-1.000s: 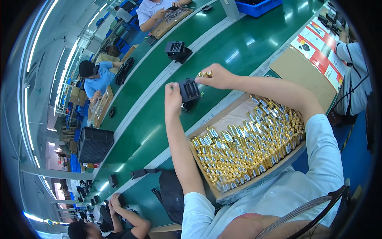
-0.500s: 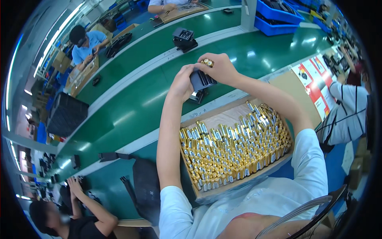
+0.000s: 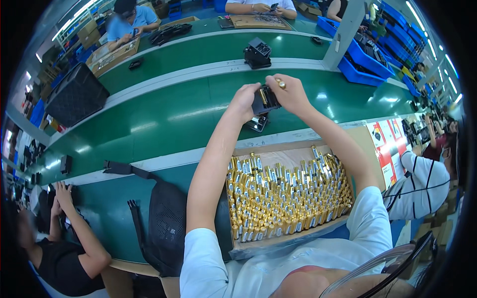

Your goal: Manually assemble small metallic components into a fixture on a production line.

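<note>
Out in front of me, my left hand (image 3: 243, 102) is closed on a black battery case (image 3: 259, 106) with slots facing up. Gold batteries (image 3: 263, 97) lie in at least one of its slots. My right hand (image 3: 292, 95) touches the case's right side and pinches gold batteries (image 3: 281, 85), their ends showing between thumb and fingers; how many is hidden. Close beneath the case, another black case (image 3: 258, 122) rests on the green bench. Below my forearms stands a shallow carton (image 3: 285, 147) packed with upright gold batteries (image 3: 288, 198), some of them leaning.
A black bag (image 3: 166, 218) lies left of the carton. Across the bench are a stack of black cases (image 3: 258, 52), a dark box (image 3: 77, 94) and blue bins (image 3: 360, 67). Co-workers sit opposite and at both sides. A cardboard flap (image 3: 365, 144) adjoins the carton's right.
A gold battery now shows in the case, whose slots looked empty before. My right hand still holds batteries. The whole view has tilted and shifted.
</note>
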### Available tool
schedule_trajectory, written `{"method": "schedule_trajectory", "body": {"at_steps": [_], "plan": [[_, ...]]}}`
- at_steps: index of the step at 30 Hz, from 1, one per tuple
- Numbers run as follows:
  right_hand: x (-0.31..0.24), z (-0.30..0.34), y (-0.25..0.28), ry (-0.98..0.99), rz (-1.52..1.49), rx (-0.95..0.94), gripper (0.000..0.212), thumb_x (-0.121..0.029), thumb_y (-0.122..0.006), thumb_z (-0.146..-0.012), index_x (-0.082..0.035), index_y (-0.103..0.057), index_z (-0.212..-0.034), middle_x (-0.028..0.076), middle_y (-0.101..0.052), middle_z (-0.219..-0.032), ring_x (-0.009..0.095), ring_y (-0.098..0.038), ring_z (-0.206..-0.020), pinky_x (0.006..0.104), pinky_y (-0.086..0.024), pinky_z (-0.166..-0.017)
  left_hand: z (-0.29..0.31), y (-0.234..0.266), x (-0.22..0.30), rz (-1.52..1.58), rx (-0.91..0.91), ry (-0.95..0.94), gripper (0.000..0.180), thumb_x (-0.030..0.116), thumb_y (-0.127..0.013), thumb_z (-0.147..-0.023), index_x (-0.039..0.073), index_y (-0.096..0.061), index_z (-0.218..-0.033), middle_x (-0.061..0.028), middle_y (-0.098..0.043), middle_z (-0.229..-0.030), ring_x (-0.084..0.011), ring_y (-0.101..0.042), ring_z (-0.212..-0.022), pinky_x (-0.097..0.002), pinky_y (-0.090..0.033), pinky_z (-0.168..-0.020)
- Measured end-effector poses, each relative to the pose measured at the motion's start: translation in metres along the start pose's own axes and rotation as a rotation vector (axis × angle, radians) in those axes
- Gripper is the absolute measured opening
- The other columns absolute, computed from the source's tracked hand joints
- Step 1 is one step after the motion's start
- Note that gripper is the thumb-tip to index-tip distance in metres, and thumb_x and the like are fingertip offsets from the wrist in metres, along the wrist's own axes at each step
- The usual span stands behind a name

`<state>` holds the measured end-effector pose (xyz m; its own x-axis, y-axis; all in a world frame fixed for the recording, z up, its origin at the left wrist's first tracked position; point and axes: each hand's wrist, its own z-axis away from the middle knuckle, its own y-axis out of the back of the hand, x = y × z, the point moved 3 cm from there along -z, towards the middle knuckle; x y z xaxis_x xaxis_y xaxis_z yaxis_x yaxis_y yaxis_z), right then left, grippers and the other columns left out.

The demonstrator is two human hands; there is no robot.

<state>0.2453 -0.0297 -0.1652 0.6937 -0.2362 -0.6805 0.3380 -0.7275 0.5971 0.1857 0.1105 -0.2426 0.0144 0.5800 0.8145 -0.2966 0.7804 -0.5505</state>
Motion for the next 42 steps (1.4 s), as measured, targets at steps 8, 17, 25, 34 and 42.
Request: {"method": "schedule_trajectory", "body": {"at_steps": [8,17,25,34,42], "plan": [[0.018,0.02,-0.013,0.399,0.011,-0.057,0.02,-0.018,-0.062,-0.095,-0.003,-0.071,-0.103,0.007,-0.063,-0.102,0.019,-0.057,-0.077,0.03,-0.047,-0.07,0.001,0.002,0.002,0.055,0.093,-0.055,0.033,0.013,-0.05,-0.098,-0.003,-0.046,-0.127,-0.0209,-0.058,-0.11,-0.0269,-0.065,-0.087,-0.0396,-0.058,-0.074],[0.025,0.025,-0.026,0.344,0.134,-0.177,0.031,-0.015,-0.062,-0.096,-0.006,-0.064,-0.125,0.01,-0.052,-0.13,0.024,-0.058,-0.09,0.0332,-0.049,-0.079,0.01,-0.001,0.003,0.062,0.182,-0.065,0.038,0.006,-0.051,-0.093,-0.001,-0.041,-0.129,-0.024,-0.052,-0.115,-0.0306,-0.063,-0.089,-0.0414,-0.059,-0.073],[0.032,0.027,-0.024,0.274,0.139,-0.196,0.041,-0.016,-0.059,-0.098,-0.006,-0.056,-0.136,0.013,-0.043,-0.144,0.029,-0.057,-0.112,0.0347,-0.049,-0.092,0.014,-0.002,0.005,0.046,0.216,-0.057,0.045,-0.001,-0.053,-0.089,0.001,-0.037,-0.131,-0.0266,-0.047,-0.118,-0.0339,-0.061,-0.09,-0.043,-0.059,-0.072],[0.041,0.027,-0.03,0.22,0.14,-0.212,0.051,-0.02,-0.054,-0.101,-0.009,-0.042,-0.149,0.015,-0.038,-0.15,0.029,-0.05,-0.126,0.0372,-0.044,-0.103,0.018,-0.004,0.008,-0.033,0.184,-0.059,0.053,0.0,-0.059,-0.086,-0.001,-0.034,-0.133,-0.0251,-0.047,-0.119,-0.0324,-0.06,-0.099,-0.0414,-0.058,-0.075],[0.057,0.014,-0.028,-0.036,-0.295,-0.216,0.06,-0.036,-0.044,-0.104,-0.01,-0.029,-0.156,0.021,-0.042,-0.147,0.032,-0.048,-0.129,0.0399,-0.038,-0.108,0.017,-0.009,0.004,-0.266,0.136,-0.111,0.066,0.003,-0.072,-0.078,-0.002,-0.036,-0.133,-0.0232,-0.052,-0.117,-0.0296,-0.062,-0.095,-0.0366,-0.056,-0.076]]}}
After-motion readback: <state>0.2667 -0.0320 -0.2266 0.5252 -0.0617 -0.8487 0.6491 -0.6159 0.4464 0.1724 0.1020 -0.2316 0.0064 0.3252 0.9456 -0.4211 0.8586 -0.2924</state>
